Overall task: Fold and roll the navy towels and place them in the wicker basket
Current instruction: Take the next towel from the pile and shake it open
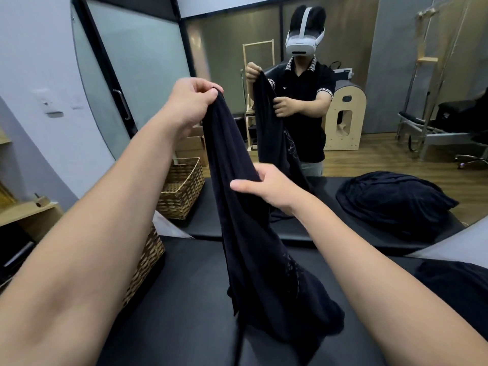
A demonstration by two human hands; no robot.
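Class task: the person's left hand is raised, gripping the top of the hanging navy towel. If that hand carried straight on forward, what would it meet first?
Most likely the large wall mirror behind the black padded table; nothing else shows beyond the left hand gripping the navy towel, though depth is unclear.

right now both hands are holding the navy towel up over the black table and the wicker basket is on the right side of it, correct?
Not quite. The head view shows the left hand pinching the top of the navy towel and the right hand gripping it lower down, over the black table. But the wicker basket is on the left side of the table, not the right.
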